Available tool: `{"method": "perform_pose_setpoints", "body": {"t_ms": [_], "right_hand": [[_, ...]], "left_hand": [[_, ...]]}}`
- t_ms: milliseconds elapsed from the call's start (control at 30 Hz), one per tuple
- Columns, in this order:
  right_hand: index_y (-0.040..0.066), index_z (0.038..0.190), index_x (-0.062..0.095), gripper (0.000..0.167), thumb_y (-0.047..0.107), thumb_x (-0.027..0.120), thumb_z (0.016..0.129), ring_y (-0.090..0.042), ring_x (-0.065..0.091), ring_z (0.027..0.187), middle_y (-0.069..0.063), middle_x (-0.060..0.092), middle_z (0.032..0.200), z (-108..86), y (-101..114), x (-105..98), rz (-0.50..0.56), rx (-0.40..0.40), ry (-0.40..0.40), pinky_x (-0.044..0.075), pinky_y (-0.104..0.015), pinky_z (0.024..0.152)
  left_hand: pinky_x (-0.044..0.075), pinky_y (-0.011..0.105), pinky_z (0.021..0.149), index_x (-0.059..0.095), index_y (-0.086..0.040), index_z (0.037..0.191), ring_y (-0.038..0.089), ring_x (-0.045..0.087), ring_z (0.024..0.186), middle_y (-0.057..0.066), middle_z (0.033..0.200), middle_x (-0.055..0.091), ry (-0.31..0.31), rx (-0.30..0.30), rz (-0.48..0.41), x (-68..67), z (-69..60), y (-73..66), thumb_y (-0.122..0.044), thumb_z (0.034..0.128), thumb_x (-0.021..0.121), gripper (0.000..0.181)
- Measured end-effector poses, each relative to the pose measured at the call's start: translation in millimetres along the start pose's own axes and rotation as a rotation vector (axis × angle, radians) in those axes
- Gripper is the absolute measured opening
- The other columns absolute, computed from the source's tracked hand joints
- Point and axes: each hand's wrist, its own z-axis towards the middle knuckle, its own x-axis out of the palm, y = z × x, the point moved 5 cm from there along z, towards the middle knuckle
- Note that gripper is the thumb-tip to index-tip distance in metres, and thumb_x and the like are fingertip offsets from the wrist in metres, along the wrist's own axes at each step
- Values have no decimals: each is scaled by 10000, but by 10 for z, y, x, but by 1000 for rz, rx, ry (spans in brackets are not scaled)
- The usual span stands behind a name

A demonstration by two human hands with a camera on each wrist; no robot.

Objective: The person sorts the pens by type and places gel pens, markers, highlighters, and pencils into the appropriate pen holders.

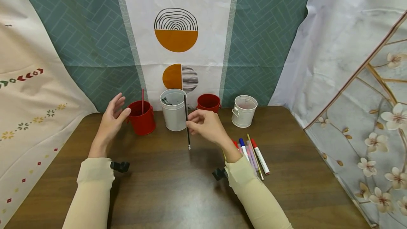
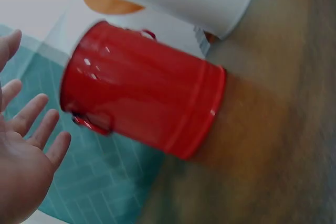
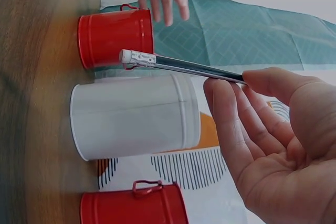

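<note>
A black pencil with a white eraser end is pinched between the thumb and fingers of my right hand, eraser down, just in front of the tall white bucket. In the right wrist view the pencil slants across in front of that bucket. My left hand holds nothing; its fingers are spread beside the left red bucket, which has a red pencil standing in it. Something small and dark lies inside the tall white bucket.
Behind my right hand stands another red bucket, and a smaller white bucket is to its right. Markers and pencils, among them a red-capped marker and a blue-capped marker, lie on the brown table by my right forearm.
</note>
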Motion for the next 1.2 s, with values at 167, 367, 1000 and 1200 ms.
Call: {"method": "perform_pose_setpoints", "body": {"t_ms": [167,367,1000,1200], "right_hand": [[27,1091,741,150,95,779,962,-299,771,714,-109,784,911,4,1,45,-9,-9,6,657,-327,709],[18,1105,734,170,104,780,966,-227,770,702,-121,786,940,2,-8,84,-4,-21,13,661,-335,724],[20,1106,737,175,105,784,961,-303,774,726,-120,785,933,-8,-44,64,-8,-14,4,660,-336,727],[8,1092,729,172,98,788,959,-256,768,710,-128,782,929,26,-67,109,17,-22,13,663,-347,707]], "left_hand": [[260,305,1293,152,-271,1720,396,252,1583,151,1742,251,31,-50,-12,-16,-30,217,-289,1106,584,752],[317,12,1088,106,-261,1725,440,224,1585,197,1748,206,75,-74,-19,-15,-39,406,-312,1116,556,759],[240,585,1285,66,-230,1731,473,222,1571,228,1737,213,190,-155,-40,50,-113,599,-378,1124,527,776],[380,353,1197,137,-195,1727,403,296,1521,195,1727,259,206,-145,4,63,-120,591,-388,1133,501,723]]}}
